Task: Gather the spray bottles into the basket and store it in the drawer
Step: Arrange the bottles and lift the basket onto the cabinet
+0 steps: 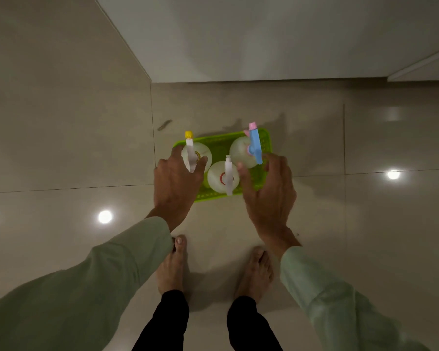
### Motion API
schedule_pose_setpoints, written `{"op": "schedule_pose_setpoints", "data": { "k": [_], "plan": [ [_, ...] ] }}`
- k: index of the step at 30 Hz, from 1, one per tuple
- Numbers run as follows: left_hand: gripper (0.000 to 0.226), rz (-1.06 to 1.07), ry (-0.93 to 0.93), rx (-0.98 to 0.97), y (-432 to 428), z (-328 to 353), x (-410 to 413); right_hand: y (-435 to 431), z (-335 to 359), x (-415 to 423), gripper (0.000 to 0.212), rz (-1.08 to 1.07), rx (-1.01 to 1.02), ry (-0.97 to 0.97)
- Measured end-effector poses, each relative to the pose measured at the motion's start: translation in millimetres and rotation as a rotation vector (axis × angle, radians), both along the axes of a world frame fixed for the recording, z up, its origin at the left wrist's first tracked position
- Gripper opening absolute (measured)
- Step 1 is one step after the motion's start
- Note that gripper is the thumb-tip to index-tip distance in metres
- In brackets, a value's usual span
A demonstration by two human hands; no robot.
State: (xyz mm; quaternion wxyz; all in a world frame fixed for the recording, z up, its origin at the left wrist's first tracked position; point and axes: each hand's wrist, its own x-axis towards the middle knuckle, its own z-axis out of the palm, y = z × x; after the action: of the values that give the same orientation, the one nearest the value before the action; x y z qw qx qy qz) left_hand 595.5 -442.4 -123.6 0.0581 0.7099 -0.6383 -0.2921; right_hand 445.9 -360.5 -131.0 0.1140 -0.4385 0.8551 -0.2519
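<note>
We stand barefoot on a glossy tiled floor [61, 148], with a pale cabinet front [264, 41] at the far side; no open drawer shows in this view. On the tiles just beyond our feet sits the green basket [266, 138], and all three spray bottles stand upright inside it: the yellow-tipped bottle [200, 150] at far left, the blue-triggered bottle [241, 150] at far right, and the white-triggered bottle [219, 178] nearer to us in the middle.

Our left hand [176, 181] lies over the basket's left end, fingers spread loosely around the yellow-tipped bottle. Our right hand [269, 188] covers the right end, fingers curved downward. Whether either hand has closed on the rim, we cannot tell; the fingertips are hidden.

We judge the gathering done and the lift about to come. The main risk is tilt: tall, top-heavy bottles in a shallow basket could topple or slide out if one end rises first. A grip on a bottle instead of the rim could leave the basket behind. The thin mesh may flex, and the polished floor looks slippery underfoot.
</note>
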Motion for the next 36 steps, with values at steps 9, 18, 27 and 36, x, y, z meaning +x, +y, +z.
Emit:
{"op": "schedule_pose_setpoints", "data": {
  "k": [9, 18, 27, 36],
  "plan": [
    [0.043, -0.030, -0.017, -0.002, -8, 4, -4, -54, -20, -36, 0.033, 0.171, 0.399, -0.002],
    [0.025, 0.001, -0.019, 0.026, -13, 0, -5, -54, -28, -33, 0.029, 0.130, 0.332, 0.057],
    [0.027, 0.010, -0.038, 0.022, -14, 0, -6, -53, -27, -31, 0.026, 0.158, 0.294, 0.050],
    [0.027, -0.006, -0.052, -0.009, -9, -5, -6, -51, -25, -30, 0.024, 0.168, 0.259, 0.068]
  ]
}}
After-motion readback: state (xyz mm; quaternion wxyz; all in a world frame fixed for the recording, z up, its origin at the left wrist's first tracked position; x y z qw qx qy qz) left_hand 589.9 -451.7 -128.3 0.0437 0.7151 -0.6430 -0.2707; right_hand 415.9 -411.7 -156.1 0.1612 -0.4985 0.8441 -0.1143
